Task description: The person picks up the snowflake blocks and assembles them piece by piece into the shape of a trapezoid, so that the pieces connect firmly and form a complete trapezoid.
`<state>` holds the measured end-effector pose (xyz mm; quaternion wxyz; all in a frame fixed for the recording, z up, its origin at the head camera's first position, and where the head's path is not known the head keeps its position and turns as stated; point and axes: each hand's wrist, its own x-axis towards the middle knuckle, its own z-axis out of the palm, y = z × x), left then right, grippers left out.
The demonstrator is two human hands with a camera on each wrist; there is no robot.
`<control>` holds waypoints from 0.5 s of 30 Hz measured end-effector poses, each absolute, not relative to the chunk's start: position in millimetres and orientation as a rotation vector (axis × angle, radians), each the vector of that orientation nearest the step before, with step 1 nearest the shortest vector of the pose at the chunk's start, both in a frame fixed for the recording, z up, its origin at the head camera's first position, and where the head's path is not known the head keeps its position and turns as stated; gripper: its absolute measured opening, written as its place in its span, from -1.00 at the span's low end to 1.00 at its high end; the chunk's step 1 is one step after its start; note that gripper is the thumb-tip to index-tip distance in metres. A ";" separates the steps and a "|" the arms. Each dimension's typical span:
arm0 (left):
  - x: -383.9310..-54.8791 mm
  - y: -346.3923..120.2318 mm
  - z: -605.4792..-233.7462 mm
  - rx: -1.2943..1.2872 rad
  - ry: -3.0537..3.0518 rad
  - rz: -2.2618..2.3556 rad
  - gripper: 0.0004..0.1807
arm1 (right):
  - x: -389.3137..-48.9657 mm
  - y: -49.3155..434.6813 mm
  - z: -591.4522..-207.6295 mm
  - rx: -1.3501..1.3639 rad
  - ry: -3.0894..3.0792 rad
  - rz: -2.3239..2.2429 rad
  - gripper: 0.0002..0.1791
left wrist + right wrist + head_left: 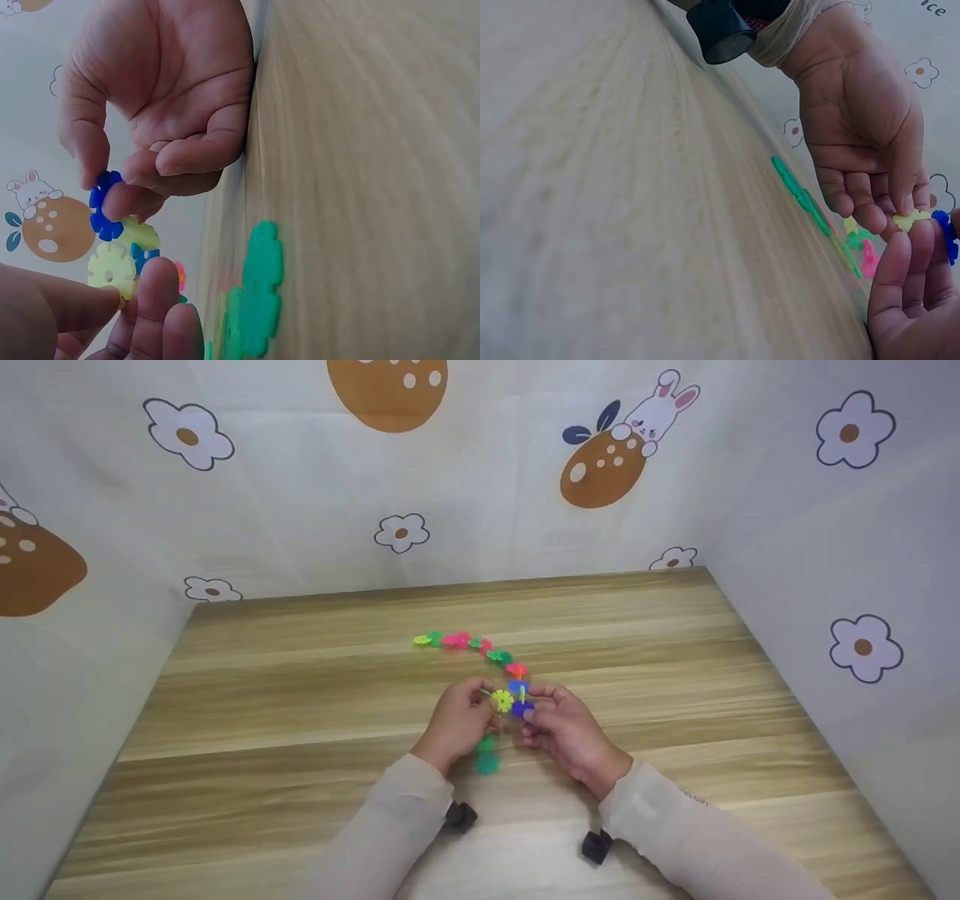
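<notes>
A curved chain of flower-shaped plastic snowflake discs runs over the table, with pink discs (457,640) and green discs (498,656) along its far part. At its near end my left hand (454,724) pinches a yellow disc (111,268) between thumb and fingers. My right hand (574,731) grips a dark blue disc (106,206) beside it, thumb on one face. A pale yellow disc (141,233) and a lighter blue disc (517,686) sit between the hands and the chain. The yellow and dark blue discs meet edge to edge in the head view.
Joined green discs (487,763) lie on the wooden table (262,780) just under my left hand. Black wrist cameras (597,847) hang below both sleeves. A printed curtain (300,502) stands around the table's back and sides.
</notes>
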<state>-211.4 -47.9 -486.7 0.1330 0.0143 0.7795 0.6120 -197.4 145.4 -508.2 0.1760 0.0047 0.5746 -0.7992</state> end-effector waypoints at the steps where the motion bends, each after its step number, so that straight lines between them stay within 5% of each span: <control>1: -211.5 -48.2 -486.7 0.046 2.265 1.771 -0.79 | -197.6 145.4 -508.4 0.007 1.627 -2.261 -0.53; 15: -213.2 -48.6 -489.5 0.118 2.308 1.825 -0.74 | -197.6 146.7 -509.2 -0.023 1.601 -2.239 -0.67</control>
